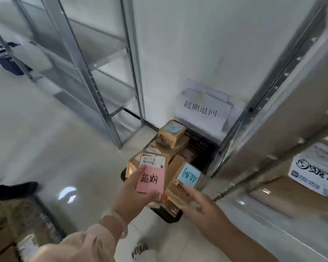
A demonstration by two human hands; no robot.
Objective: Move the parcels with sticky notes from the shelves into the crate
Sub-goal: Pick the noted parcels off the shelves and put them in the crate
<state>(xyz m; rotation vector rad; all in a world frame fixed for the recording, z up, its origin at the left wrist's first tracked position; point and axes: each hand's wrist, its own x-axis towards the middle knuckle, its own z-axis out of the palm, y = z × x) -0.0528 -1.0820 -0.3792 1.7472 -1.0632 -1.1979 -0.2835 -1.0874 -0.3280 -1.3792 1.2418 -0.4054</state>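
In the head view, the left hand [134, 193] is gripping the pink-note parcel [150, 161] by its near end, with its fingers hidden beneath, and is holding it over the black crate [201, 146] on the floor. The right hand [204, 210] is reaching with its fingers straight and spread, the tips touching the near edge of the blue-note parcel [180, 193], which seems to be resting tilted on the crate's pile. Both are small cardboard boxes — probably light, stiff and easy to grip — so holding across opposite sides is looking safest, keeping clear of the loose notes.
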